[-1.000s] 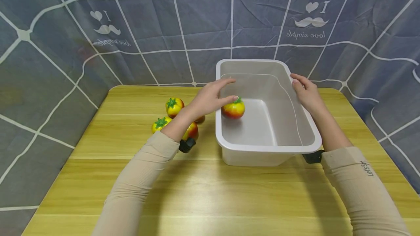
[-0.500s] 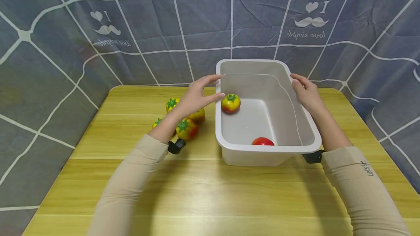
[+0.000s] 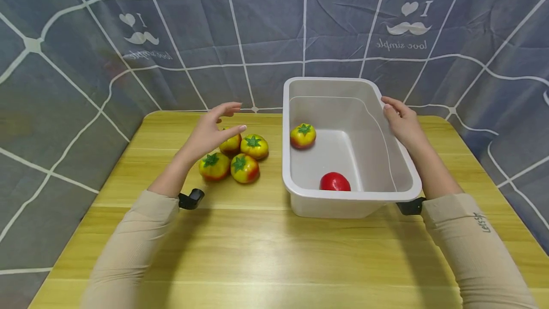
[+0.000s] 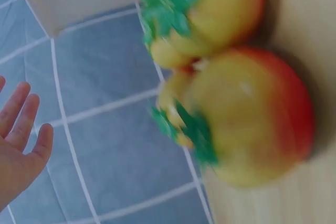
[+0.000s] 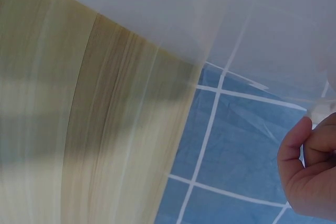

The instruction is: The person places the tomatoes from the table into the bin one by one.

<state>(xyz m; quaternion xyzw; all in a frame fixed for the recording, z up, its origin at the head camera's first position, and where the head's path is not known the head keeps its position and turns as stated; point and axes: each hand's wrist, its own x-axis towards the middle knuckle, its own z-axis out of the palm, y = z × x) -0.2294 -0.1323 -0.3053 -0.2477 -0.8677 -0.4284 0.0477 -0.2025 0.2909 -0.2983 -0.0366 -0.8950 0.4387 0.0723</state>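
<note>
In the head view my left hand [image 3: 207, 133] hovers with fingers apart over several yellow-and-red toy tomatoes with green star-shaped tops. The hand partly covers the back left tomato [image 3: 231, 144]; a front tomato [image 3: 245, 168] shows whole. In the left wrist view a tomato [image 4: 252, 119] looms beside the hand, which touches none. On the right, my right hand [image 3: 403, 125] grips the side rim of a light grey plastic bin [image 3: 351, 195]. Inside lie a yellow-red tomato [image 3: 302, 136] by the left wall and a red tomato [image 3: 335, 181], stem hidden, at the near end.
The wooden table [image 3: 257, 256] carries the bin right of centre and the loose tomatoes left of it. Behind it hangs a grey-blue cloth [image 3: 266, 27] with white lines. Black straps [image 3: 191, 199] sit at both wrists.
My left hand has drawn back leftward from the bin to above the loose tomatoes. The tomato near it was released by the bin's left wall. A red tomato rolled into view at the near end.
</note>
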